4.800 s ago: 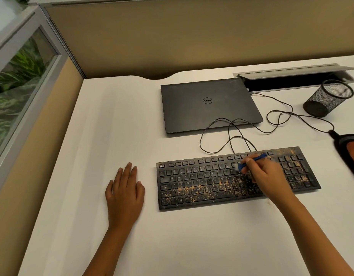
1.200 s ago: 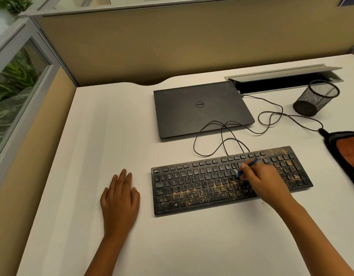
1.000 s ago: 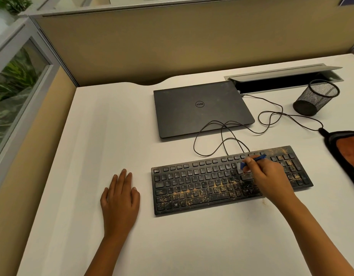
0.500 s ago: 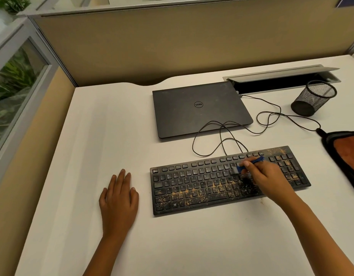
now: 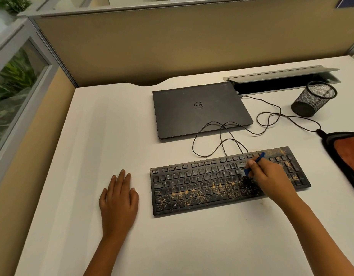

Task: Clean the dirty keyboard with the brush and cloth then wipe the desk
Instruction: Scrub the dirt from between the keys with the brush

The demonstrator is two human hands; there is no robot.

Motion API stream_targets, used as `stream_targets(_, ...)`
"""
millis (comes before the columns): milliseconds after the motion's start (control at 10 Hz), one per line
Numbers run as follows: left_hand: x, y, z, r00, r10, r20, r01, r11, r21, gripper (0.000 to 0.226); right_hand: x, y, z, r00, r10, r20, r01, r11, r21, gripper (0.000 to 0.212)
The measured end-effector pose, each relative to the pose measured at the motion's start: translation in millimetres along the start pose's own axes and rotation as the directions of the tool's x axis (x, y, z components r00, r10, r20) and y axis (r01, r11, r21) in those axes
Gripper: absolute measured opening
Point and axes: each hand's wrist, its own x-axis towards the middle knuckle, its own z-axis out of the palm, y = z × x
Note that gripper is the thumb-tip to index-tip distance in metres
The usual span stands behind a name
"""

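Fingers point(image 5: 251, 163) of the right hand point(image 5: 271, 176) pinch the blue brush point(image 5: 258, 157), bristles on the dusty keyboard point(image 5: 202, 188).

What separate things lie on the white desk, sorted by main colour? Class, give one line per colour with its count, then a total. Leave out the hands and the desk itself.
Black or dark grey: 4 (keyboard, cable, laptop, mesh cup)
Blue: 1 (brush)
Orange with a dark border: 1 (cloth)
Total: 6
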Motion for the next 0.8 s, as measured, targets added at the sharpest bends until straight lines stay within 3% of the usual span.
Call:
stream_targets(100,0,0,0,1.0,0.002,0.0,-0.002,1.0,0.003,0.056,-1,1,-3,0.995,-0.031,-0.098,0.035,0.998,0.044,0.037)
stream_targets(200,0,0,0,1.0,-0.001,0.001,0.001,1.0,0.003,0.056,-3,3,2,0.992,-0.079,-0.097,0.08,0.997,0.006,0.039)
stream_targets(300,0,0,0,1.0,0.0,0.002,0.0,1.0,0.003,0.056,-6,3,9,1.0,-0.022,-0.003,0.022,0.999,-0.049,0.035)
stream_targets(500,-1,-1,0,1.0,0.003,0.001,-0.003,1.0,-0.001,0.056,-1,6,3,0.991,-0.105,-0.084,0.101,0.993,-0.053,0.039)
stream_targets(700,0,-1,1,1.0,-0.001,0.001,0.001,1.0,0.0,0.057,2,10,1,0.999,-0.032,0.01,0.032,0.996,-0.079,0.04)
stream_targets(800,0,-1,1,1.0,-0.001,-0.001,0.001,1.0,0.0,0.057,2,12,-1,0.995,-0.079,-0.058,0.075,0.995,-0.069,0.045)
